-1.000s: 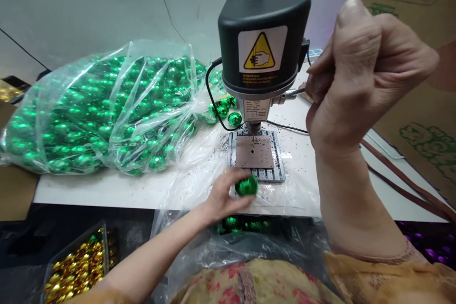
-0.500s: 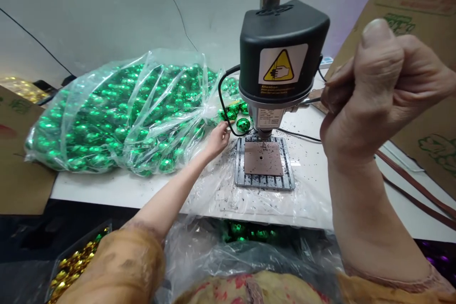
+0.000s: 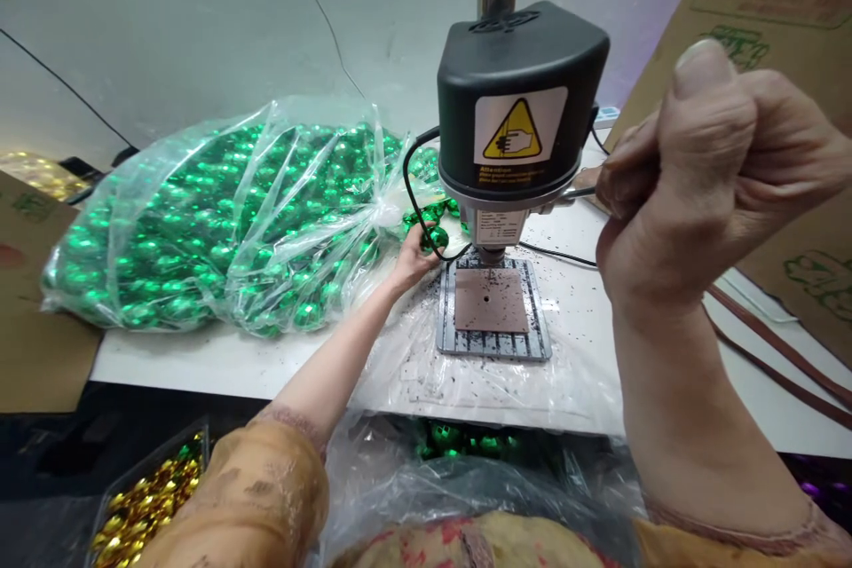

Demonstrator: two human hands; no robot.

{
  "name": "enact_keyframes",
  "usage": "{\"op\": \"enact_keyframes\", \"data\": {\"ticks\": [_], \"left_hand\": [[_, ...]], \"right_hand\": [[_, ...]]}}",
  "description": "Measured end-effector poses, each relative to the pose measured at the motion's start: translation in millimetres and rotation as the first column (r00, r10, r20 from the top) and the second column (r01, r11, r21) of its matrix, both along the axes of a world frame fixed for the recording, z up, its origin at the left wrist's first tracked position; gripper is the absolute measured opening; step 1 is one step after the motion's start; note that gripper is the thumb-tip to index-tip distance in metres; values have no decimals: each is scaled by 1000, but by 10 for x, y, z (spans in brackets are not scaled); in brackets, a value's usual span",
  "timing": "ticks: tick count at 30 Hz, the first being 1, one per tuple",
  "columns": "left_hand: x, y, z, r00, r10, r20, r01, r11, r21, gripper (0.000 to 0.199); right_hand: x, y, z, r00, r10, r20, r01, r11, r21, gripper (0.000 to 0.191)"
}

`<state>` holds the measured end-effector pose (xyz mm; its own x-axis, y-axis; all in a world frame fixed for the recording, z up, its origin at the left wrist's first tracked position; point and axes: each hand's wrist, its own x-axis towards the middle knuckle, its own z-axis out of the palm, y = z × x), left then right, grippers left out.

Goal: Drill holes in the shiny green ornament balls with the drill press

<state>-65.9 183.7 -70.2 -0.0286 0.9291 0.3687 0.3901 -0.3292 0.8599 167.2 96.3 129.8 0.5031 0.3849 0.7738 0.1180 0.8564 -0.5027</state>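
My left hand [image 3: 416,257] has its fingers round a shiny green faceted ball [image 3: 436,238], left of a small bench drill press [image 3: 523,106]. A black cable loops close to that hand. On the press's metal base [image 3: 493,348] lies a brown square plate [image 3: 491,306] with a small dark hole in it. My right hand [image 3: 698,169], raised at the right, is closed on the press's feed lever [image 3: 580,191]; most of the lever is hidden by the fingers. More green balls lie just beyond my left hand.
A large tied clear bag [image 3: 219,222] of green balls fills the table's left. Cardboard [image 3: 785,151] stands at the right. Dark shavings surround the base. Below the table edge, a plastic bag holds green balls, and a bin [image 3: 150,497] holds gold ones.
My left hand has reached slightly farther out and closed round the green ball, which has shifted left. My right hand stays on the lever. The view has moved slightly.
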Motion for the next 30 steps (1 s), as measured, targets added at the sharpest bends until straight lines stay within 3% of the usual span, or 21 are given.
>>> {"op": "enact_keyframes", "data": {"ticks": [4, 7, 11, 15, 23, 30], "left_hand": [[-154, -489, 91, 994, 73, 78, -68, 996, -63, 55], [-69, -866, 187, 955, 17, 296, 22, 992, -127, 55], [224, -1183, 246, 822, 6, 569, 175, 949, -263, 53], [440, -1191, 219, 787, 34, 616, 182, 941, -284, 53], [567, -1019, 154, 906, -32, 422, 136, 966, -219, 56], [635, -989, 102, 971, -109, 212, 149, 972, -182, 54]], "right_hand": [[17, -10, -2, 999, 33, 14, -33, 999, -1, 40], [17, -15, 1, 999, 43, 14, -43, 999, 0, 40], [11, -18, 1, 998, 65, 9, -66, 997, 34, 41], [24, -15, -11, 998, 62, 31, -63, 997, 38, 40], [24, -50, 28, 997, 72, 41, -72, 997, -18, 44], [9, -41, 28, 996, 85, 23, -86, 995, 43, 40]]}}
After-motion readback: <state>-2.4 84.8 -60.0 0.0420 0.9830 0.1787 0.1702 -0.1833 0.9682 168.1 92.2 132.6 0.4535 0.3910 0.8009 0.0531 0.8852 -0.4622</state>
